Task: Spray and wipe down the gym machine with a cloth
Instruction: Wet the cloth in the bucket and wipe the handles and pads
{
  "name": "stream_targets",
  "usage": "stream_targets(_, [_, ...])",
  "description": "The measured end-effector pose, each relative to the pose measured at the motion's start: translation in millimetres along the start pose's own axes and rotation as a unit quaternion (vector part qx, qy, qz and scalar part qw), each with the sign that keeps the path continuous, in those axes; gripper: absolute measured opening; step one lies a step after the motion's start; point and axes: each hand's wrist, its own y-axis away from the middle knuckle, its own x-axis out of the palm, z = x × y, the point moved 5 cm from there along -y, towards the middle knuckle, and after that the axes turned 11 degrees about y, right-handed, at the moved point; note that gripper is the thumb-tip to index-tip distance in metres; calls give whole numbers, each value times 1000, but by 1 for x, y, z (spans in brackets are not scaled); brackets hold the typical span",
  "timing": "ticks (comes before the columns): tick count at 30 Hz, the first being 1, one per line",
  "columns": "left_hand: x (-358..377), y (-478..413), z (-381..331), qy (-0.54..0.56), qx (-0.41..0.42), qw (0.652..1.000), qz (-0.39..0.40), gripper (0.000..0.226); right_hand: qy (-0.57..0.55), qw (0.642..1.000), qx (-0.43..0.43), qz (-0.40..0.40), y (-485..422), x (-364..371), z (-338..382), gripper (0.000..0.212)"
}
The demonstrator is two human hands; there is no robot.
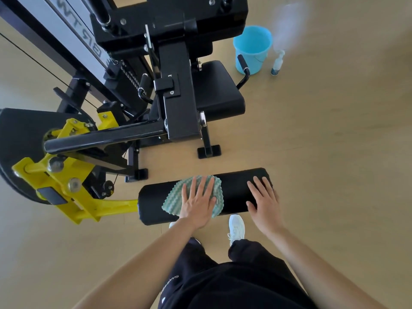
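Observation:
A black and yellow gym machine fills the upper left. Its black padded roller lies crosswise just in front of my feet. A green and white wavy-striped cloth is spread over the roller's left half. My left hand presses flat on the cloth with straight fingers. My right hand rests flat on the bare right end of the roller. A small spray bottle stands on the floor at the upper right, far from both hands.
A light blue bucket stands on the wooden floor beside the spray bottle, behind the machine's black seat. A yellow lever arm joins the roller at the left. My white shoes stand under the roller.

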Motion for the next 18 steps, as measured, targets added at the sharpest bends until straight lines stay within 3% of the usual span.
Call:
stream_targets(5, [13, -24, -61, -36, 77, 996, 22, 64, -155, 981, 106, -57, 5, -12, -26, 61])
stream_targets(10, [31, -34, -117, -85, 163, 982, 31, 65, -257, 940, 223, -8, 0, -2, -48, 53])
stream_targets(14, [25, -35, -104, -84, 168, 982, 13, 66, -236, 944, 232, 7, -7, 4, -54, 43])
stream_targets(18, [9, -25, -50, -51, 95, 994, -10, 68, -214, 944, 250, 1, -9, 6, -47, 48])
